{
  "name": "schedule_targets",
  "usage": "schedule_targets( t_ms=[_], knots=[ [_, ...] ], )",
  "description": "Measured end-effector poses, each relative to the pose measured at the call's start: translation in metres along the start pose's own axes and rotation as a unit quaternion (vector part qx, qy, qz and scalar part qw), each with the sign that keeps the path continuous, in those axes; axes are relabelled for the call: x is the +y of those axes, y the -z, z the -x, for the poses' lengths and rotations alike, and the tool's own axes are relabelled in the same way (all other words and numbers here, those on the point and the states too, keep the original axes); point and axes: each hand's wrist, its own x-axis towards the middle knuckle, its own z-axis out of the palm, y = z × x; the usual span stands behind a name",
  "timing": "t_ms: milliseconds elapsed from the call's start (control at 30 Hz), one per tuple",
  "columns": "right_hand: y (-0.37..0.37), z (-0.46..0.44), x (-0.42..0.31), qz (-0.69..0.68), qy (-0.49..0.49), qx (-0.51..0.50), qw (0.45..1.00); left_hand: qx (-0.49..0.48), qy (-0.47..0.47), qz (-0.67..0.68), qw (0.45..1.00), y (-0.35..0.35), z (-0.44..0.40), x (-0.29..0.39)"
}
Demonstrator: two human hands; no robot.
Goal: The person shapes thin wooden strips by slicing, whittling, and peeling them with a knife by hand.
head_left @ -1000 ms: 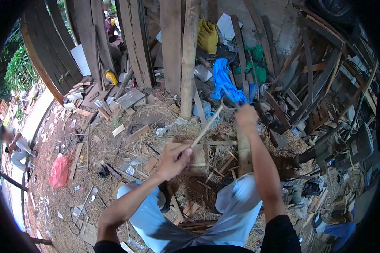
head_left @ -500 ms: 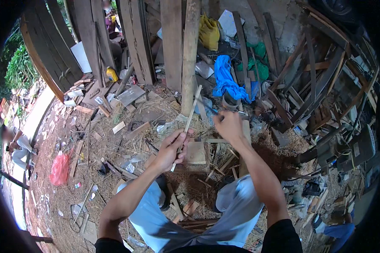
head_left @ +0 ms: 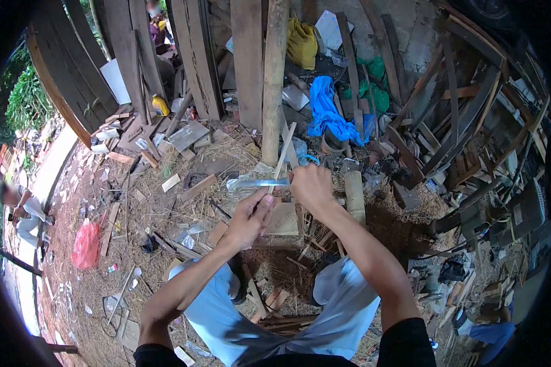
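My left hand (head_left: pixel 250 221) is closed around the lower part of a thin pale wood strip (head_left: pixel 285 150), which slants up and away to the right. In my right hand (head_left: pixel 313 188) is a knife, gripped by its handle. Its bright blade (head_left: pixel 257 183) points left and lies across the strip just above my left fingers; whether it cuts in, I cannot tell. Beneath both hands sits a flat-topped wooden block (head_left: pixel 283 221). The knife's handle is mostly hidden in my right fist.
Wood shavings and offcuts cover the ground. A bamboo post (head_left: pixel 272 85) stands straight ahead. Blue plastic sheeting (head_left: pixel 330 113) and a bucket (head_left: pixel 333 144) lie beyond my right hand. A red plastic bag (head_left: pixel 86 244) is at left, near a seated person (head_left: pixel 27 211). Planks are stacked at right.
My right hand has moved left and slightly toward me, bringing the knife blade across the strip. My left hand still grips the strip, shifted only a little.
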Motion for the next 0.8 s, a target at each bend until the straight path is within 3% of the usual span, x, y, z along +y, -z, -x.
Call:
schedule_targets(
  t_ms=[167, 233, 267, 367, 433, 533, 600, 633, 700, 733, 800],
  knots=[
    [-0.012, -0.021, 0.055, 0.069, -0.138, -0.006, 0.988, -0.004, 0.029, 0.006, 1.000, 0.006, 0.005, 0.001],
    [-0.006, -0.024, 0.099, 0.062, -0.236, -0.019, 0.970, -0.059, 0.073, -0.126, 0.988, 0.002, 0.022, 0.008],
    [0.000, -0.024, 0.113, 0.051, -0.277, -0.028, 0.959, -0.057, 0.071, -0.130, 0.987, 0.006, 0.022, 0.005],
    [-0.013, -0.003, 0.113, 0.042, -0.295, 0.022, 0.954, -0.044, 0.056, -0.071, 0.995, 0.013, 0.010, -0.007],
    [-0.003, -0.001, 0.096, 0.028, -0.299, -0.003, 0.954, -0.043, 0.078, 0.017, 0.996, 0.013, 0.000, -0.004],
    [0.002, -0.002, 0.070, -0.065, -0.228, -0.043, 0.971, -0.078, 0.045, 0.093, 0.992, 0.012, -0.005, -0.003],
    [0.001, -0.002, 0.054, -0.329, -0.218, -0.059, 0.917, -0.083, 0.004, 0.148, 0.985, 0.012, -0.010, -0.002],
    [0.000, 0.000, 0.044, -0.331, -0.214, -0.060, 0.917, -0.078, 0.002, 0.147, 0.986, 0.009, -0.013, -0.005],
    [-0.001, 0.007, 0.025, -0.495, -0.104, -0.104, 0.857, -0.016, -0.044, 0.207, 0.977, 0.007, -0.019, -0.013],
    [0.004, 0.008, 0.016, -0.498, -0.100, -0.109, 0.854, -0.032, -0.039, 0.242, 0.969, 0.012, -0.021, -0.017],
    [0.011, 0.011, 0.002, -0.474, -0.021, -0.212, 0.854, 0.012, -0.032, 0.263, 0.964, 0.017, -0.027, -0.023]
  ],
)
